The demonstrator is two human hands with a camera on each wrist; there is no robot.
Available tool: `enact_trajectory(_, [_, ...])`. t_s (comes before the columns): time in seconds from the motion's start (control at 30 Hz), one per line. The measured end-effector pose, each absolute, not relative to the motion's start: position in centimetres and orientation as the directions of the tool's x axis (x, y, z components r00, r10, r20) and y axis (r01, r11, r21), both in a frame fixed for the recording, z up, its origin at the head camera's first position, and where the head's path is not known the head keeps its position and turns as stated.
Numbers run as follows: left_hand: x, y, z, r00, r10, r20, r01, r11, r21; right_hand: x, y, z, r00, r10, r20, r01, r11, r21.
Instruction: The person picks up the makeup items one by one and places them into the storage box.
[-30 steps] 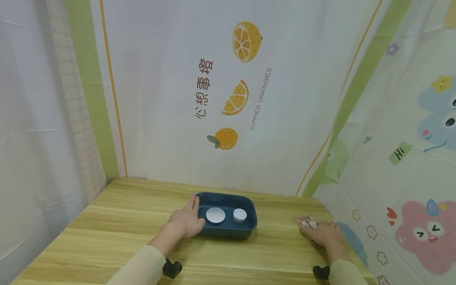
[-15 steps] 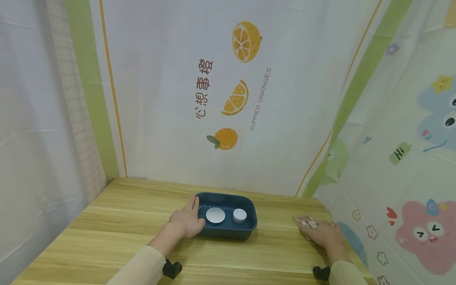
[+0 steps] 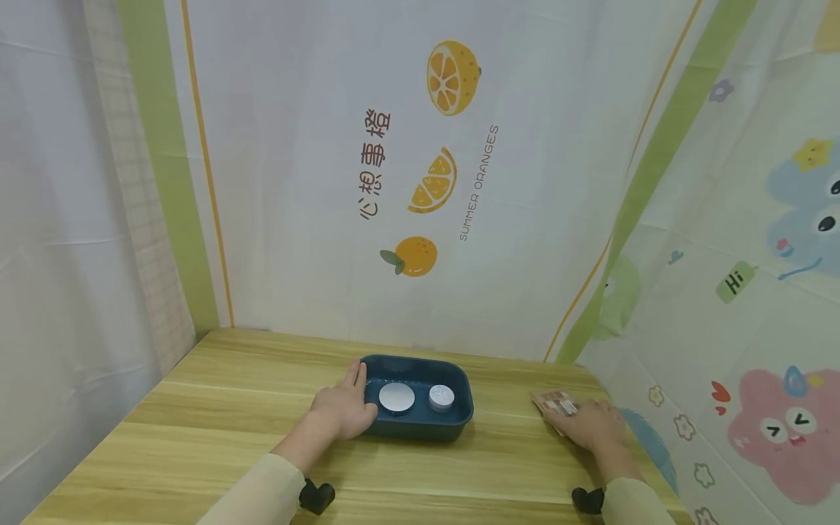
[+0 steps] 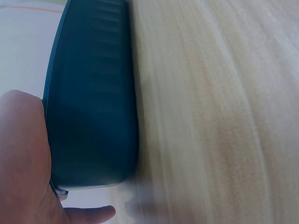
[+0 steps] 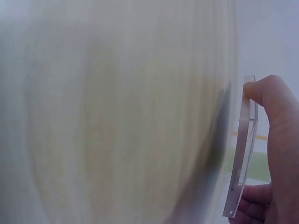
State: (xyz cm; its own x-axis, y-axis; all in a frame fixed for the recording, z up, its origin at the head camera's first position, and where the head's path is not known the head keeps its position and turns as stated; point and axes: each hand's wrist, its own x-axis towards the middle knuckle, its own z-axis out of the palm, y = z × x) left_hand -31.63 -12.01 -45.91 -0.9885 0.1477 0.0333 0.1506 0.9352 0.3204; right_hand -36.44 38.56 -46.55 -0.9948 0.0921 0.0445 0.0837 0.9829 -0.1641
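A dark blue rectangular plastic basin [image 3: 420,430] sits on the wooden table. My left hand [image 3: 341,410] grips its left end, with the thumb at the front rim and two fingers stretched along the side toward the back corner. Inside lie a flat white disc [image 3: 397,397] and a smaller, thicker round white piece [image 3: 442,397]. Off to the right, my right hand [image 3: 593,424] pinches a thin flat case [image 3: 555,402] with pinkish-brown squares, which looks like an eyeshadow palette. In the right wrist view this case [image 5: 241,149] appears edge-on above the table, clear plastic along its side, its shadow nearby.
Behind the wooden tabletop [image 3: 216,408] hangs a white curtain [image 3: 295,219] printed with oranges. Another printed curtain [image 3: 695,343] borders the right edge, close beside my right hand. Bare wood lies between the basin and the case.
My right hand has shifted slightly left with the case in it. The left hand and the basin have stayed put.
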Motion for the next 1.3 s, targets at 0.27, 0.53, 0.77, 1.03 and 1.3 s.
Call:
enact_trajectory(0.27, [-31.4, -12.1, -45.8, -0.988, 0.151, 0.028, 0.152, 0.938, 0.311, -36.7, 37.2, -46.0, -0.991, 0.070, 0.117, 0.053, 0.988, -0.147])
enact_trajectory(0.53, [-31.4, -12.1, -45.8, -0.988, 0.155, 0.026, 0.155, 0.939, 0.308, -36.8, 35.8, -45.4, -0.987, 0.055, 0.153, 0.031, 0.988, -0.150])
enact_trajectory(0.77, [-31.4, -12.1, -45.8, -0.988, 0.151, 0.034, 0.154, 0.936, 0.316, -37.1, 34.3, -44.8, -0.978, 0.011, 0.207, -0.017, 0.991, -0.134])
enact_trajectory(1.03, [-31.5, -12.0, -45.9, -0.988, 0.151, 0.035, 0.155, 0.936, 0.317, -37.2, 32.5, -44.0, -0.970, -0.016, 0.241, -0.048, 0.991, -0.124])
enact_trajectory(1.3, [-31.6, -12.0, -46.0, -0.988, 0.152, 0.037, 0.156, 0.937, 0.313, -37.2, 30.7, -43.2, -0.969, -0.049, 0.244, -0.084, 0.987, -0.135])
